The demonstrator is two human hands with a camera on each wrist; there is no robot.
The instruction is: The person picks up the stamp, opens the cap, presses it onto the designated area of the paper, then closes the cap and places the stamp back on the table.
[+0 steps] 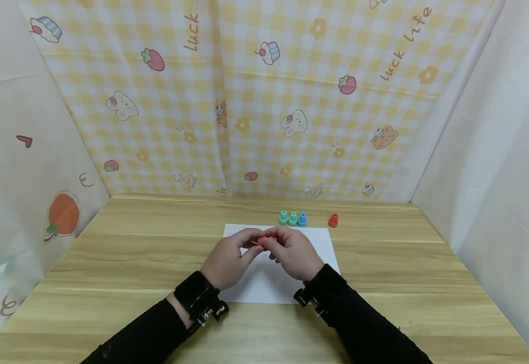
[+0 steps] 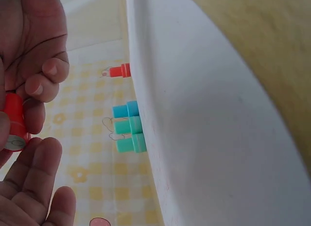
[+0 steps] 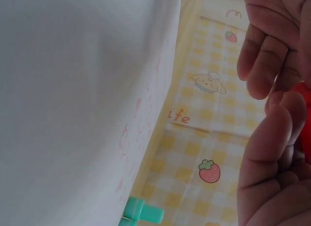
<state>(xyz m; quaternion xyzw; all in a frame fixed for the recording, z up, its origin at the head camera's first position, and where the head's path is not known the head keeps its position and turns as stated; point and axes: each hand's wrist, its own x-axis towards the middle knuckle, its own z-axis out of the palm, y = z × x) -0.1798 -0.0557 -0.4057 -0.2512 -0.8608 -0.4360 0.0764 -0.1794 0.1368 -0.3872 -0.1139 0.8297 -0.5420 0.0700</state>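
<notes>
A small red toy stamp (image 1: 268,240) is between both hands over a white sheet of paper (image 1: 269,283). My right hand (image 1: 293,254) grips it with thumb and curled fingers. From the left, my left hand (image 1: 226,259) pinches its end between thumb and index finger. In the left wrist view the stamp (image 2: 15,116) points its pale round face, which bears a dark drawing, toward the left fingertips. Only a red edge of the stamp (image 3: 306,124) shows in the right wrist view. Small red prints (image 3: 124,138) run along the paper's far edge.
Beyond the paper's far edge stand two green stamps (image 1: 288,218) and a blue stamp (image 1: 302,219) in a row. Another red stamp (image 1: 333,220) is farther right. A yellow checked cloth (image 1: 241,101) hangs behind the wooden table (image 1: 132,263), with white cloth at both sides.
</notes>
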